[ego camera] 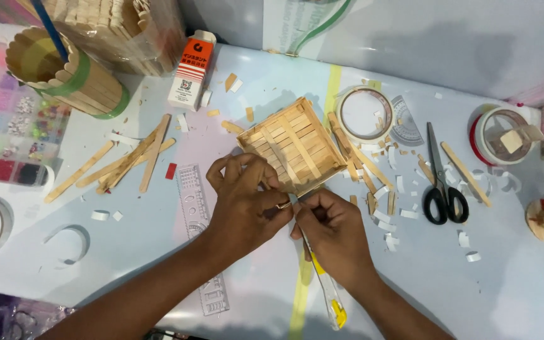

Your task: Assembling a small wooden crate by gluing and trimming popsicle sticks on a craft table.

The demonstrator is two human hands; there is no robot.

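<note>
Here, a small piece, too hidden to be identified, is pinched between the closed fingers of the left hand [243, 201] at the near edge of the wooden stick panel [292, 146]. A yellow utility knife [325, 286] is gripped in the right hand [335, 236], its tip brought to that same pinch, just below the panel. The panel appears largely assembled: slats are laid side by side and crossed by two braces, so trimming or fitting seems to be what is left. Left of the panel, loose craft sticks [124, 160] are scattered beside a clear ruler [198, 233]. Right of it, black scissors [442, 182] and a tape roll [364, 113] are seen among paper scraps.
</note>
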